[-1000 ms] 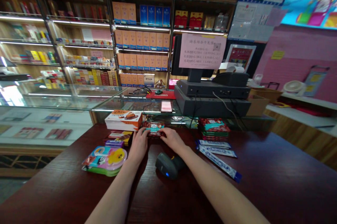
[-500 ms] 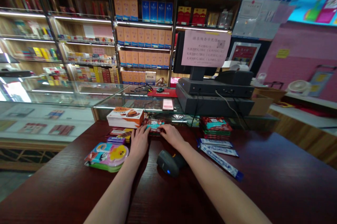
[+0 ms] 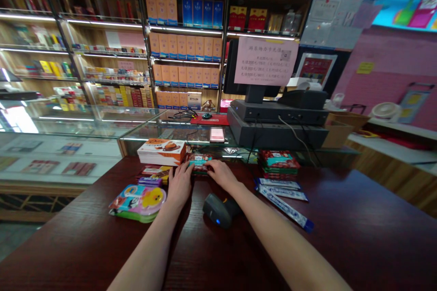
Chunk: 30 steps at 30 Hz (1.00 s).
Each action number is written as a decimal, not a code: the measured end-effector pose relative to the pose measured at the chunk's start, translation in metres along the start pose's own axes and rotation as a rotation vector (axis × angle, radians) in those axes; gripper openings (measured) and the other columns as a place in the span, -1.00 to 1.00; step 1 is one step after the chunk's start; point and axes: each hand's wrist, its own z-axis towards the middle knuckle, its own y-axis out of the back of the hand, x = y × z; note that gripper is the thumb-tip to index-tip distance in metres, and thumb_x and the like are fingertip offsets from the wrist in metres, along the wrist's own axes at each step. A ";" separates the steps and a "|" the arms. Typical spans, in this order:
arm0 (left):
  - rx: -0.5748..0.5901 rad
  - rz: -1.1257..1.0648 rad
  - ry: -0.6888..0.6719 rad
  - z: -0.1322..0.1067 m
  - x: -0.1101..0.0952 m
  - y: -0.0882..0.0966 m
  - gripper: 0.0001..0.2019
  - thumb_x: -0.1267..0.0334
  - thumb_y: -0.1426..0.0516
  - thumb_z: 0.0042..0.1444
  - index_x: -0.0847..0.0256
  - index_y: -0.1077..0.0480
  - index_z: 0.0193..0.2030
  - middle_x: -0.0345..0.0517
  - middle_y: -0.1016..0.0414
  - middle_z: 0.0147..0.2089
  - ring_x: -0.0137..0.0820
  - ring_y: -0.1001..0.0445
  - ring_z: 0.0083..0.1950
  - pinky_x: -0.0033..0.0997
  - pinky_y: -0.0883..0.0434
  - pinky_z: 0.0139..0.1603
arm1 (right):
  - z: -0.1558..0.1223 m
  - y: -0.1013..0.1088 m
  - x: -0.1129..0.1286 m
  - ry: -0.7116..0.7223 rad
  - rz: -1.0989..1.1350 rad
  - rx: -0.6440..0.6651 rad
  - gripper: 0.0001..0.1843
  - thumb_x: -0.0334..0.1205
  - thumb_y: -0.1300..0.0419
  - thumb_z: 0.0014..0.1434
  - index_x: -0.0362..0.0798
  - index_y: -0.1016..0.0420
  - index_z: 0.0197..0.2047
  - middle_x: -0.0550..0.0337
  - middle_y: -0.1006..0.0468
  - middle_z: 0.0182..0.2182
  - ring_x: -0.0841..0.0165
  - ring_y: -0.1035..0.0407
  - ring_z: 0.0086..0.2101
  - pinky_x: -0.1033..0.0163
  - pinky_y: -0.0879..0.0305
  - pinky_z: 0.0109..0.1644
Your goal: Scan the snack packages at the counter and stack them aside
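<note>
At the far side of the brown counter lies a small stack of red and teal snack packets (image 3: 199, 160), with a hand at each end. My left hand (image 3: 180, 183) grips its left side, thumb against the packets and fingers bent. On the opposite side my right hand (image 3: 221, 174) presses with curled fingers; some fingertips are hidden. Just left of my left hand are chocolate bars with a yellow wrapper (image 3: 164, 174) and a purple packet (image 3: 150, 182). A white and orange box (image 3: 161, 152) stands behind them. Below my right hand rests a black barcode scanner (image 3: 217, 210) with a blue light.
Colourful cartoon packs (image 3: 138, 202) lie at the left. To the right are another stack of red and teal packets (image 3: 279, 162) and several blue and white sticks (image 3: 285, 206). Behind the counter stand a glass case (image 3: 177, 134) and a cash register with a monitor (image 3: 278, 127).
Both hands stay at the packet stack almost without moving. The whole view has shifted very slightly.
</note>
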 end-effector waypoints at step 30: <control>-0.167 -0.155 -0.182 0.000 -0.016 0.015 -0.60 0.35 0.08 0.30 0.05 -0.44 0.14 -0.06 -0.59 0.11 -0.25 -0.51 0.14 -0.05 -0.16 0.36 | -0.090 0.069 -0.047 -0.117 -0.054 -0.164 -0.62 -0.44 -0.17 0.23 0.00 -0.54 0.08 0.08 -0.60 0.06 0.23 -0.41 0.11 0.06 -0.28 0.23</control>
